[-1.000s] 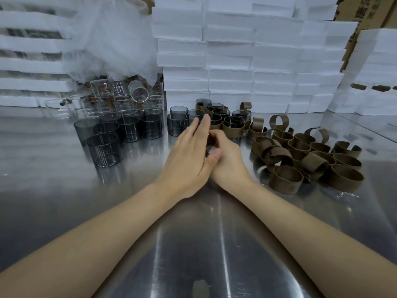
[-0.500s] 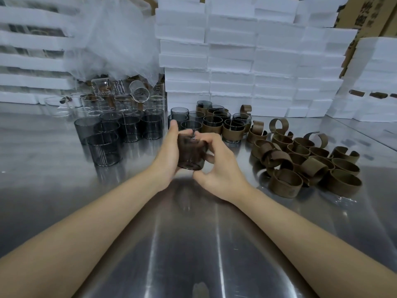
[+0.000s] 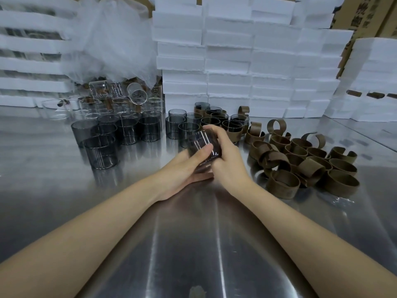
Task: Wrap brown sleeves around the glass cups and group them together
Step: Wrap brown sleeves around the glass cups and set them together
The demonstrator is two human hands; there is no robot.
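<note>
Both my hands hold one dark smoked glass cup [image 3: 200,145], tilted, just above the steel table at centre. My left hand [image 3: 184,168] cradles it from below with the thumb across its side. My right hand [image 3: 225,160] grips it from the right, fingers curled over its rim. A brown sleeve shows behind the glass on the cup's right side. Bare smoked cups [image 3: 101,151] stand in a group at left. Sleeved cups [image 3: 233,130] are grouped just behind my hands. A heap of loose brown sleeves [image 3: 300,162] lies at right.
Clear glass cups [image 3: 120,100] crowd the back left under crumpled plastic wrap [image 3: 111,39]. White foam boxes [image 3: 236,61] are stacked along the back and right. The steel table [image 3: 182,244] stretches toward me between my forearms.
The cup came into view between my hands, then tilted over. My left hand dropped beneath it and my right hand shifted over its rim.
</note>
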